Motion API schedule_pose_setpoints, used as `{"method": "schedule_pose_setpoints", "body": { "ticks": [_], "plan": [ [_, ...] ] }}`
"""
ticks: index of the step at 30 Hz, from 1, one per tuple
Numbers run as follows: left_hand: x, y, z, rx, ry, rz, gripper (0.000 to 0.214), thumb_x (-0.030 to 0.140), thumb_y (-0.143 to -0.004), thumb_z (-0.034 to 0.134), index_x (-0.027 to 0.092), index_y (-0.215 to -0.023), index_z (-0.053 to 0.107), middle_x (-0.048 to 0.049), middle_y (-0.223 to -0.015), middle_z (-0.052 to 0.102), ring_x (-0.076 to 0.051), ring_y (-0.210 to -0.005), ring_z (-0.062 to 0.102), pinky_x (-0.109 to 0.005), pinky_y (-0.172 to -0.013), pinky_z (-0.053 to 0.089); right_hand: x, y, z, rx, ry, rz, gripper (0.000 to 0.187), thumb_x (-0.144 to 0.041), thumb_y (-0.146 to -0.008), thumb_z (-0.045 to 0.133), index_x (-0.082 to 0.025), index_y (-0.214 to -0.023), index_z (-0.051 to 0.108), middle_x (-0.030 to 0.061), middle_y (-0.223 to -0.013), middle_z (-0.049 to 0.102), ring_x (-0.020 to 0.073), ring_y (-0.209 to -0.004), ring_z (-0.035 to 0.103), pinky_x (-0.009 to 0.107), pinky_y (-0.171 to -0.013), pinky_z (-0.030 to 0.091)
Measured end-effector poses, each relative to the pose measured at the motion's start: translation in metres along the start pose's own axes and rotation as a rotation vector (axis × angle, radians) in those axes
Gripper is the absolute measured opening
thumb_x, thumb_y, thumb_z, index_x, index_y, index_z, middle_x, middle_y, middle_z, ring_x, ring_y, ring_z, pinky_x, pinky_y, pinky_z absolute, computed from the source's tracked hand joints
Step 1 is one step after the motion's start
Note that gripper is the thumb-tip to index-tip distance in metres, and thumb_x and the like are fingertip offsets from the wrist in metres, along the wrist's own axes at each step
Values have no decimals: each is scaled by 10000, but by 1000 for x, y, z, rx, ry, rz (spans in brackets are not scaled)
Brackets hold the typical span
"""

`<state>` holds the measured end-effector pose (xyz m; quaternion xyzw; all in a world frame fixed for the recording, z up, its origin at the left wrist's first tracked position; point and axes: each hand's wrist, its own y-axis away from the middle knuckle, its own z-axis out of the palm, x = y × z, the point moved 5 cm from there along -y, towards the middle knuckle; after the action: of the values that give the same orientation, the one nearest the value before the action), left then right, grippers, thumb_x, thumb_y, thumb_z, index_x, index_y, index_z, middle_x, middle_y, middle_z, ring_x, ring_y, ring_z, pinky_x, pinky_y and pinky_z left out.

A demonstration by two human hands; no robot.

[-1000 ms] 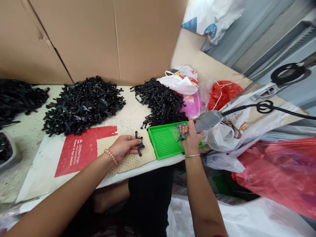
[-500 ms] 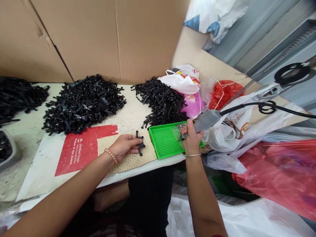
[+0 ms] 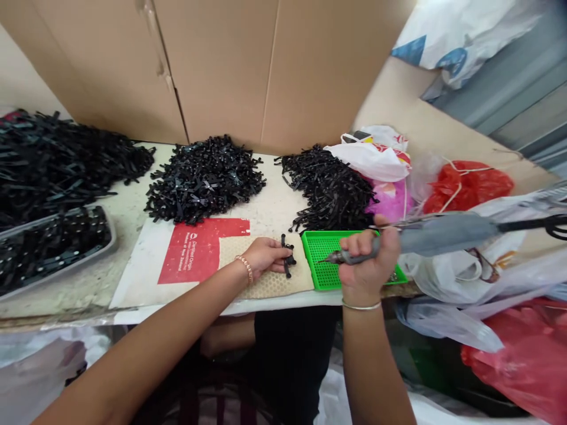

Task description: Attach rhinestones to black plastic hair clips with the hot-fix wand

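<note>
My left hand (image 3: 269, 256) pinches a small black plastic part (image 3: 287, 256) with thin arms, just above a honeycomb-textured pad (image 3: 261, 285). My right hand (image 3: 365, 260) is wrapped round a grey electric screwdriver (image 3: 447, 234), its tip pointing left over a green perforated tray (image 3: 325, 276). Small metal screws lie in the tray's right part, mostly hidden behind that hand. Whether a screw sits on the driver's tip is too small to tell.
Behind the pad lie heaps of black parts: a middle heap (image 3: 206, 177), a right heap (image 3: 334, 189) and a left heap (image 3: 62, 165). A clear tub (image 3: 113, 227) of black parts stands at left. Plastic bags, including a red bag (image 3: 469, 183), crowd the right side.
My right hand has lifted the screwdriver from the screws and swung it level, tip leftward. My left hand keeps the black part over the pad. The view has turned left.
</note>
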<state>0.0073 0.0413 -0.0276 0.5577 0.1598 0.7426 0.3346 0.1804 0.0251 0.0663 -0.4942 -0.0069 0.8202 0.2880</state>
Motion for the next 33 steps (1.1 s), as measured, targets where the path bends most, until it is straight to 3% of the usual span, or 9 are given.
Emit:
{"method": "schedule_pose_setpoints", "body": {
  "ticks": [3, 6, 14, 33],
  "plan": [
    [0, -1, 0, -12, -4, 11, 106, 56, -754, 660, 85, -661, 617, -55, -611, 668, -111, -518, 622, -222, -520, 549, 23, 19, 28, -72, 3, 122, 375, -498, -721, 711, -201, -899, 567, -113, -448, 358, 63, -373, 316, 183, -437, 355],
    [0, -2, 0, -17, -14, 33, 119, 81, -731, 695, 81, -650, 609, -50, -604, 658, -99, -484, 593, -228, -507, 542, 39, 25, 39, -81, 31, 163, 383, -504, -711, 718, -208, -895, 559, -112, -459, 359, 64, -382, 325, 187, -442, 349],
    [-2, -5, -1, -48, -7, 55, 187, 161, -677, 770, 89, -642, 602, -60, -624, 661, -101, -515, 599, -229, -532, 542, 45, 24, 38, -64, 43, 161, 364, -481, -713, 728, -203, -888, 570, -107, -460, 359, 65, -391, 326, 188, -446, 354],
    [-1, -2, 0, -20, -24, 52, 107, 75, -755, 673, 83, -674, 603, -50, -626, 653, -104, -523, 610, -228, -519, 552, 49, 26, 33, -50, 33, 150, 379, -493, -709, 723, -195, -879, 563, -108, -450, 354, 63, -387, 314, 188, -440, 321]
  ]
}}
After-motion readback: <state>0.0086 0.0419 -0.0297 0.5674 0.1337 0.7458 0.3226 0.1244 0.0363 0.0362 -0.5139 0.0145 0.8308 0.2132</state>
